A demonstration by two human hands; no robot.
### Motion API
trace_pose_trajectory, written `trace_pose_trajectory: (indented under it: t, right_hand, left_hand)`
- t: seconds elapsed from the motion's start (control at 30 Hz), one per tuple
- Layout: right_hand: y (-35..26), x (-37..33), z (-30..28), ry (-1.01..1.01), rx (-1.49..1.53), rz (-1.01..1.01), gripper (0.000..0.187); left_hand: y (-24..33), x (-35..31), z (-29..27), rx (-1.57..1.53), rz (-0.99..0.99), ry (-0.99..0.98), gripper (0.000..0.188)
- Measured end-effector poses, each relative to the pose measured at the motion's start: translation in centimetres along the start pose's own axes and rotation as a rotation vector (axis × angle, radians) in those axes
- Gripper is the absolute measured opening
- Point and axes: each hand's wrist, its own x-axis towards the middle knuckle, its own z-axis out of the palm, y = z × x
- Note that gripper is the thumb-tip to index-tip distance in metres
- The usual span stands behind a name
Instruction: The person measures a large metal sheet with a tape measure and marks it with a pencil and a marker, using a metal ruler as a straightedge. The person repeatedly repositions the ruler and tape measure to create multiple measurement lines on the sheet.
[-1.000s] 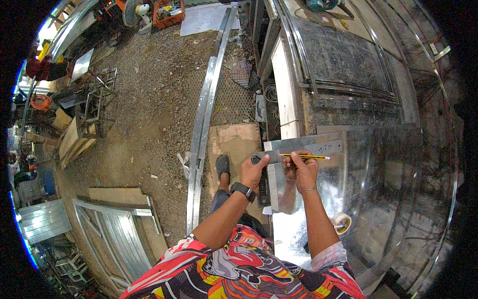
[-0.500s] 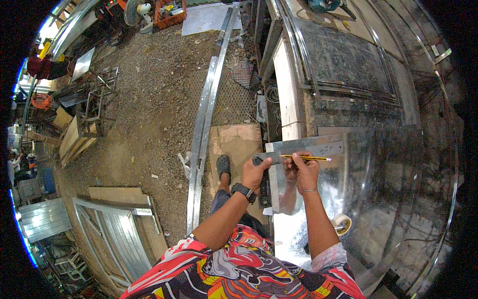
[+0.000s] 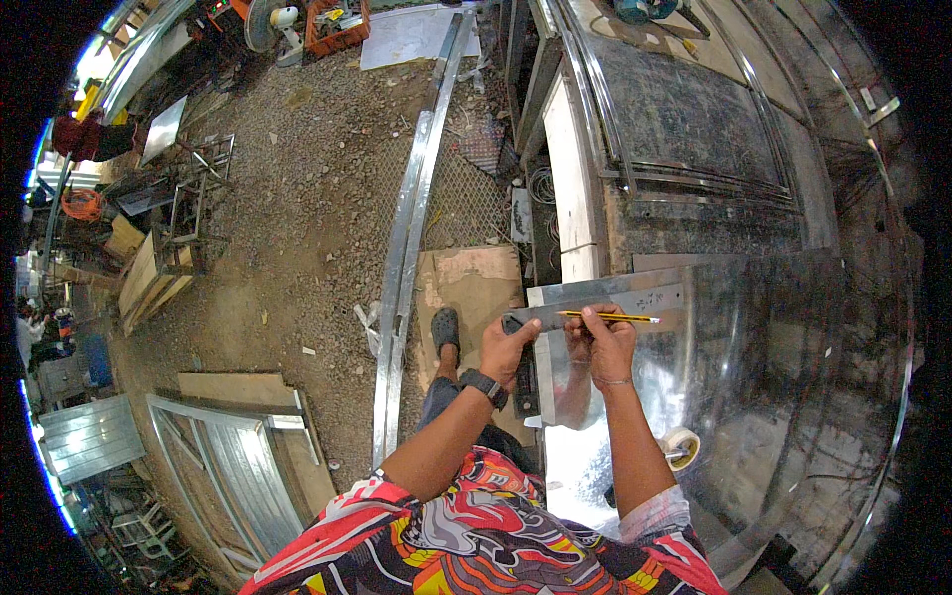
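My left hand [image 3: 506, 352], with a dark watch on its wrist, is closed on the dark end of a flat metal straightedge [image 3: 645, 299]. The straightedge lies across a shiny metal sheet [image 3: 724, 347] near its far edge, with small dark marks toward its right end. Between the fingertips of my right hand [image 3: 610, 347] is a yellow-and-black pencil [image 3: 630, 317], its pale end pointing right and its tip toward my left hand. The pencil lies roughly along the straightedge, just above it. The sheet mirrors my right hand. Whether the tip touches metal I cannot tell.
A tape roll [image 3: 680, 448] sits on the sheet beside my right forearm. Long metal channels [image 3: 405, 258] lie on the gravel floor to the left. Metal frames [image 3: 233, 466] and wooden pieces [image 3: 154, 278] lie farther left. Another person's dark sleeve [image 3: 84, 137] shows at the far left.
My hands, the straightedge and the pencil stay almost in place, with the pencil tip shifted very slightly left. At the far left the other person's arm has moved a little.
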Motion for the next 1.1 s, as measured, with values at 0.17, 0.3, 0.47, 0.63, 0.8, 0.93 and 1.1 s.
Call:
trace_pose_trajectory:
  t: [0.17,0.3,0.47,0.63,0.8,0.93,1.1]
  right_hand:
    - [-0.4,-0.3,0.6,0.032,0.048,0.013,0.015]
    - [-0.4,-0.3,0.5,0.024,-0.002,0.012,0.015]
    - [-0.4,-0.3,0.5,0.012,-0.004,0.008,0.014]
    - [0.3,0.4,-0.1,0.013,-0.135,-0.029,0.012]
    - [0.7,1.7,0.8,-0.038,-0.398,-0.067,0.012]
    - [1.8,2.9,1.1,-0.102,-0.459,-0.088,0.014]
    - [1.9,3.2,1.3,-0.126,-0.502,-0.081,0.014]
  left_hand:
    - [0.2,-0.3,0.2,-0.027,-0.005,0.002,0.018]
    - [0.0,-0.1,0.2,-0.036,0.006,0.008,0.019]
    - [-0.2,0.3,-0.1,0.016,-0.036,0.015,0.031]
    - [0.1,0.0,0.5,0.042,0.028,0.067,0.021]
    - [-0.2,0.0,0.4,-0.029,0.009,0.06,0.023]
    - [-0.3,0.2,0.3,0.053,0.015,0.069,0.027]
    - [0.2,0.0,0.3,0.145,-0.012,0.084,0.038]
